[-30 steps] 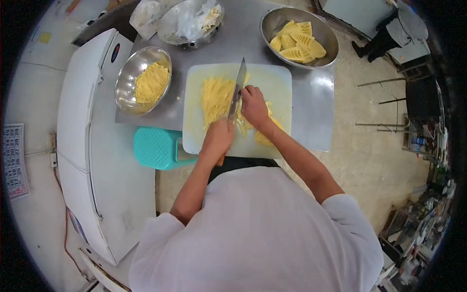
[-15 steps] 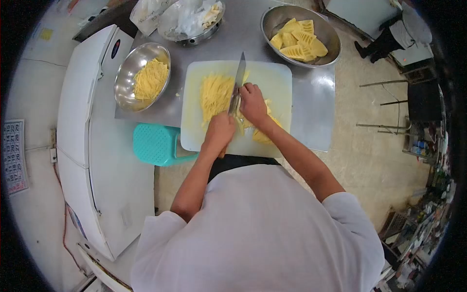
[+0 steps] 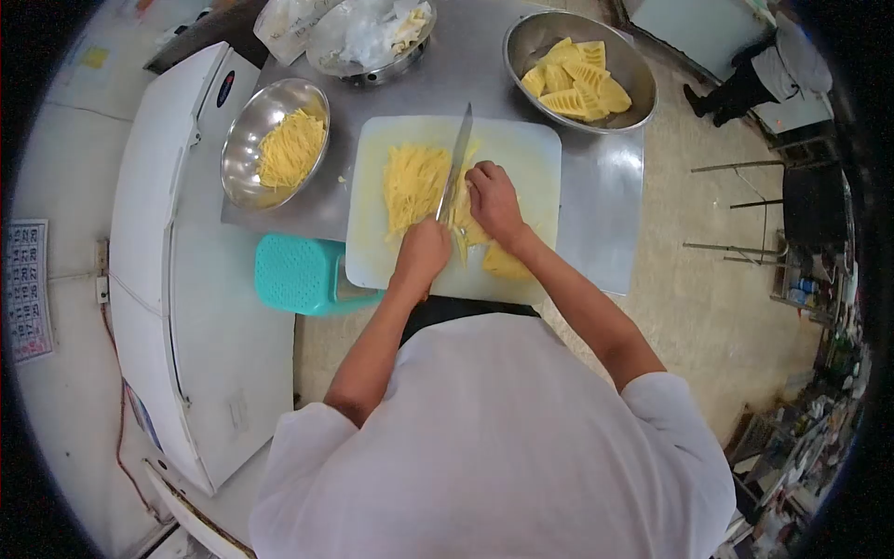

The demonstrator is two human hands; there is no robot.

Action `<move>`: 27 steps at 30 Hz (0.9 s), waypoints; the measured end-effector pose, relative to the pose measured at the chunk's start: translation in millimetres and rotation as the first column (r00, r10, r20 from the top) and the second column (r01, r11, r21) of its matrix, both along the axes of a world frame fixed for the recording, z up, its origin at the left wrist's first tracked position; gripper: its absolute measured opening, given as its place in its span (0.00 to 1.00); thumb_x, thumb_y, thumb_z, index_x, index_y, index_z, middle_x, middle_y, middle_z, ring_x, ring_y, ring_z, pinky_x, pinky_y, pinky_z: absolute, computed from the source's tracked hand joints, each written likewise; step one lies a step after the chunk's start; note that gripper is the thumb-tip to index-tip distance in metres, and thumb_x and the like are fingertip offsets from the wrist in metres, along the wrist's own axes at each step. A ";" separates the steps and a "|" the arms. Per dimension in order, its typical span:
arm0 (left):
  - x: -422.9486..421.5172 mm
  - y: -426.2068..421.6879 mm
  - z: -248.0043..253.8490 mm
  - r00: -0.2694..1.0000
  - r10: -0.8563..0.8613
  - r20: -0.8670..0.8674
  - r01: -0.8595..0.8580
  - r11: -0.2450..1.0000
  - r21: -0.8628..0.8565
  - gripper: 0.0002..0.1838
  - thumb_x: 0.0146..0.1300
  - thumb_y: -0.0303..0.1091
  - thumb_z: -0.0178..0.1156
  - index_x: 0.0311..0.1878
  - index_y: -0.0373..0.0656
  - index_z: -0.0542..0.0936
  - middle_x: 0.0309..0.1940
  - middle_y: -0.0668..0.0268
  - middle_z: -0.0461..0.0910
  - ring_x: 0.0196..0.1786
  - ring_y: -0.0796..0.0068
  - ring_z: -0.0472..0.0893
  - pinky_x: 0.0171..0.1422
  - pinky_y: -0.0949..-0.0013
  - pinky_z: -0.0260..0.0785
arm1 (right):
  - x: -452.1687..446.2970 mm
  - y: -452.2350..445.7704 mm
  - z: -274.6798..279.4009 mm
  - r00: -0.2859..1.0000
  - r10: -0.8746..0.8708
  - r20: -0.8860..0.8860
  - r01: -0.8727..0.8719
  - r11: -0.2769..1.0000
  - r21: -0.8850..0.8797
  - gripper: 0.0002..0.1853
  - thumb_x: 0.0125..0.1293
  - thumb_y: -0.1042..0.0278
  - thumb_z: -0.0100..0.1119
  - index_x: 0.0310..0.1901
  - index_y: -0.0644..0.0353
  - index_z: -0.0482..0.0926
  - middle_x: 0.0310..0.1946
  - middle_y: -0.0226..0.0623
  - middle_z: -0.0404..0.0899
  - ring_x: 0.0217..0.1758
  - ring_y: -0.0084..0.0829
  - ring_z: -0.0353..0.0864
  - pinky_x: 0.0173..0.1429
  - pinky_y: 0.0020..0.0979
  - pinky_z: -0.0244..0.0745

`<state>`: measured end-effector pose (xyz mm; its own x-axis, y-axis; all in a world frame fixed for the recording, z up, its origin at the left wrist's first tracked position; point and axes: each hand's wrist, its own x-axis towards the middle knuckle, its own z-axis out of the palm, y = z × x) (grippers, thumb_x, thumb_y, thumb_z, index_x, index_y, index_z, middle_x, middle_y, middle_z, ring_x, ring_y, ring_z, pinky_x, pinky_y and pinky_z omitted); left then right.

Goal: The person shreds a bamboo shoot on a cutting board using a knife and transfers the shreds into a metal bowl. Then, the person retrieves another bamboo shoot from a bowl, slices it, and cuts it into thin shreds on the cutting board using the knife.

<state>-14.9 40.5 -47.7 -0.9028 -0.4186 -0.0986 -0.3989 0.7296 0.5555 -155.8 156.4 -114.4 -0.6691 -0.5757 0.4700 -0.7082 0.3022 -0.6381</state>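
My left hand (image 3: 424, 250) is wrapped round the handle of a kitchen knife (image 3: 457, 154), its blade pointing away from me across the white cutting board (image 3: 531, 149). To the left of the blade lies a heap of yellow bamboo shoot strips (image 3: 412, 184). Just right of the knife, my right hand (image 3: 495, 200) has its fingers curled down on bamboo shoot (image 3: 463, 212); the hand partly covers it. Another bamboo shoot piece (image 3: 504, 264) rests on the board under my right wrist.
A steel bowl of shredded bamboo shoot (image 3: 238, 149) stands left on the steel table (image 3: 601, 224). Another bowl (image 3: 643, 88) at the back right holds larger chunks. Behind are a bowl with plastic bags (image 3: 321, 42), a turquoise stool (image 3: 296, 270) and a white fridge (image 3: 223, 279). A person (image 3: 787, 70) stands far right.
My right hand has shifted slightly right, away from the blade, and turned a little. The knife still stands between the strips and the uncut part. The whole view has shifted slightly.
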 end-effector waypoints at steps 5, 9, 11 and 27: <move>-3.6 3.1 41.9 0.972 0.040 0.231 -0.092 0.971 0.222 0.18 0.71 0.35 0.51 0.41 0.25 0.80 0.33 0.31 0.81 0.41 0.33 0.84 0.51 0.41 0.75 | 0.0 -2.7 -2.8 1.000 -0.005 -0.020 0.007 0.998 0.067 0.12 0.56 0.81 0.58 0.43 0.62 0.77 0.42 0.48 0.74 0.47 0.52 0.74 0.51 0.50 0.72; -4.3 8.8 19.1 0.987 -0.007 0.158 -0.011 0.994 0.113 0.18 0.72 0.36 0.51 0.39 0.26 0.80 0.32 0.33 0.81 0.42 0.32 0.83 0.49 0.41 0.75 | 1.2 -4.9 -0.9 0.999 -0.013 -0.035 0.017 0.993 0.115 0.12 0.57 0.80 0.58 0.45 0.63 0.76 0.43 0.49 0.75 0.47 0.53 0.74 0.52 0.50 0.71; -6.5 7.9 20.2 0.990 -0.040 0.133 0.030 0.996 0.082 0.19 0.74 0.37 0.50 0.38 0.27 0.80 0.30 0.35 0.81 0.41 0.31 0.83 0.45 0.42 0.76 | 1.4 -4.3 -1.1 0.999 -0.009 -0.031 0.013 0.993 0.121 0.12 0.57 0.80 0.57 0.44 0.63 0.76 0.43 0.49 0.75 0.47 0.53 0.73 0.53 0.50 0.71; -5.2 16.1 50.6 0.957 0.062 0.284 -0.139 0.956 0.258 0.17 0.71 0.34 0.52 0.39 0.26 0.80 0.33 0.33 0.81 0.42 0.34 0.84 0.49 0.41 0.75 | -0.2 -4.8 -1.4 1.000 -0.003 -0.028 0.005 0.996 0.094 0.12 0.57 0.81 0.57 0.43 0.65 0.76 0.42 0.50 0.75 0.46 0.54 0.73 0.52 0.50 0.72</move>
<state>-20.1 56.6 2.9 -0.7806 -0.4280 -0.4555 -0.6247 0.5139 0.5879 -156.0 151.6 -115.8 -0.6590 -0.6157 0.4320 -0.7237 0.3627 -0.5871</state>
